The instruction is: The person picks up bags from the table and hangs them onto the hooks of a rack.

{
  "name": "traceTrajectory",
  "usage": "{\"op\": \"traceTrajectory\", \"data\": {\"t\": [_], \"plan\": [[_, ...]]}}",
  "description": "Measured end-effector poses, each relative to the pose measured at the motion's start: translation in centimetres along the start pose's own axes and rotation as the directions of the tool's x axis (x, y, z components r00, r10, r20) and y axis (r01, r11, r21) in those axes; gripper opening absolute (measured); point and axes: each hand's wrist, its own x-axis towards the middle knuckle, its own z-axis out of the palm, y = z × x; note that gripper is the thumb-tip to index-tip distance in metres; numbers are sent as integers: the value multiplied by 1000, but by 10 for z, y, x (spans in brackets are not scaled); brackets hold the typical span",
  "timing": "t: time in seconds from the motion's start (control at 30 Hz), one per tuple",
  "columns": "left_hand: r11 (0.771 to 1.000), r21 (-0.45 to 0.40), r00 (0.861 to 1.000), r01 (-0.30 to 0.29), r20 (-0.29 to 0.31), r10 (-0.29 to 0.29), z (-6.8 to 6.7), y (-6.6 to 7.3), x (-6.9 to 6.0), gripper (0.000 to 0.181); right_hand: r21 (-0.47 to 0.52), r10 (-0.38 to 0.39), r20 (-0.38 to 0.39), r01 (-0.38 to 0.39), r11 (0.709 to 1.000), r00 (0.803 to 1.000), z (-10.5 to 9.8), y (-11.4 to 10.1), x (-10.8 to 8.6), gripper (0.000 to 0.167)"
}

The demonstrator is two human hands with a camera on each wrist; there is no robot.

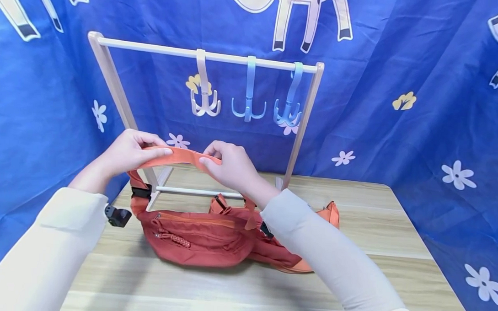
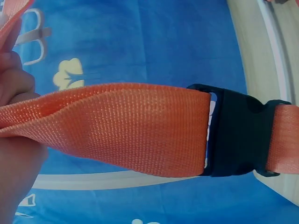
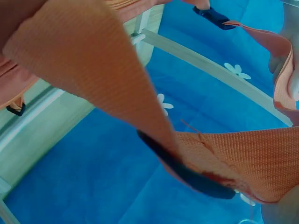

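Observation:
A red waist bag [image 1: 196, 247] with a zip and a braided pull is suspended by its orange strap [image 1: 180, 157] in the head view. My left hand [image 1: 127, 153] pinches the strap on the left, thumb on top. Further right along the same strap, my right hand [image 1: 234, 166] pinches it between thumb and fingers. In the left wrist view a black buckle [image 2: 240, 133] joins the webbing, fastened. A black slider [image 3: 187, 175] crosses the strap in the right wrist view. Whether the bag's underside touches the table cannot be told.
Another red and orange bag [image 1: 331, 215] lies behind, partly hidden by my right arm. A rack's white rail [image 1: 154, 48] carries a white hook [image 1: 204, 101], a blue hook [image 1: 248, 105] and another blue hook [image 1: 289, 109]. Blue patterned cloth [image 1: 357, 109] surrounds the wooden table [image 1: 393, 279].

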Motion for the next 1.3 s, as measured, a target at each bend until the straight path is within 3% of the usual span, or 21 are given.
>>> {"op": "traceTrajectory", "data": {"t": [0.17,0.47,0.93,1.3], "plan": [[1000,-3,1000,2,-14,-2,-10,12,2,9,6,12,-12,-12,1000,1000,-5,-8,4,8],[1000,-14,998,-25,-55,25,-25,21,11,8,-7,21,-24,-21,1000,999,-14,-22,14,12],[999,21,995,43,-90,-41,-42,34,39,18,-9,45,-103,-46,999,994,-28,-28,35,15],[999,4,992,39,-123,-38,-49,41,61,17,13,48,-208,-46,999,977,-31,-27,48,16]]}}
